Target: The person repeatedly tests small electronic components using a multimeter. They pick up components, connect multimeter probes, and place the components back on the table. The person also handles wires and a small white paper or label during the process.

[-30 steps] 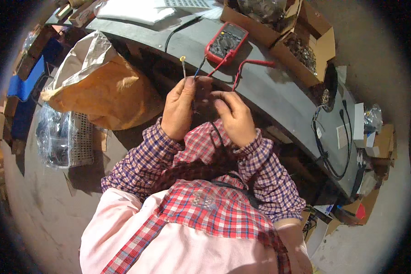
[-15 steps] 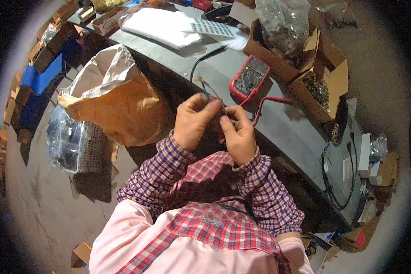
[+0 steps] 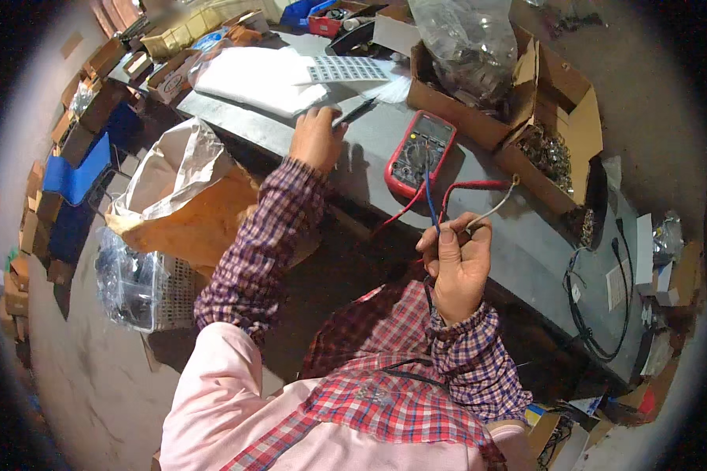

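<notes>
My right hand (image 3: 457,263) is closed, its thumb and fingers pinching the split end of a cable. A blue wire (image 3: 430,200) rises from the pinch across the front of a red-cased multimeter (image 3: 421,153). A pale wire (image 3: 493,206) bends away to the right and ends in a small ring terminal (image 3: 516,180). My left hand (image 3: 316,140) is over the table beside a white padded packet (image 3: 251,78). Its curled fingers are at a black cable (image 3: 359,111), which pokes out on their right; the grip itself is partly hidden.
Red test leads (image 3: 467,186) trail from the meter. Open cardboard boxes (image 3: 577,149) hold small metal parts and a clear bag. A brown sack (image 3: 192,228) stands left of the table, near a white plastic crate (image 3: 173,286). A black cable coil (image 3: 577,314) lies at right.
My hands have parted from working together on the wires. The left went up and away to the black cable; the right moved right with the wires, now spread apart.
</notes>
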The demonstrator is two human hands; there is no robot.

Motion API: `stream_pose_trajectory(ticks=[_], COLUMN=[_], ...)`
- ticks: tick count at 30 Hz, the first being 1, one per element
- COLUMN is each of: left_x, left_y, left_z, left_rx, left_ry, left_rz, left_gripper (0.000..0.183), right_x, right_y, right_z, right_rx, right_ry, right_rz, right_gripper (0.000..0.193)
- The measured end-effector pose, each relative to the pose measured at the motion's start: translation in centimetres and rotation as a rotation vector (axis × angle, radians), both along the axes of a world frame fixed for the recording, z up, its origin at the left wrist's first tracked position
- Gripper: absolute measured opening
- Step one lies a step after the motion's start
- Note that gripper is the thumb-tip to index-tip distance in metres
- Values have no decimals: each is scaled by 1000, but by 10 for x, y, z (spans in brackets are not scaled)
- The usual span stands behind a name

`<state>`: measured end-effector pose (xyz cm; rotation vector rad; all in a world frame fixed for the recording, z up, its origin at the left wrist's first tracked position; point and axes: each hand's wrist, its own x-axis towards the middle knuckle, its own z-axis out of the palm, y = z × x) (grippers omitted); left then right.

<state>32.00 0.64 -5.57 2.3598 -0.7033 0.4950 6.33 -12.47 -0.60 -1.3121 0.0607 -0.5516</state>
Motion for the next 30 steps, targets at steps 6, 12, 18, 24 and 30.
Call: stream_pose_trajectory(ticks=[6,12,18,24,30], left_x=[58,115,121,178,219], left_y=[-18,3,-18,-2,37], left_z=[35,41,44,46,26], left_rx=[195,294,218,474,-57], left_ry=[-35,-7,-198,372,596], left_rz=[259,270,458,400,219], left_gripper=[33,17,45,112,86], right_x=[-11,-21,-21,-27,-20], right_y=[-7,-15,-13,-12,-10], right_z=[4,12,10,11,16], right_rx=[-4,-31,-21,-35,-21], right_ry=[-25,-46,-56,-22,-18], right_rz=[-100,-74,-104,-59,192], right_gripper=[15,16,16,16,16])
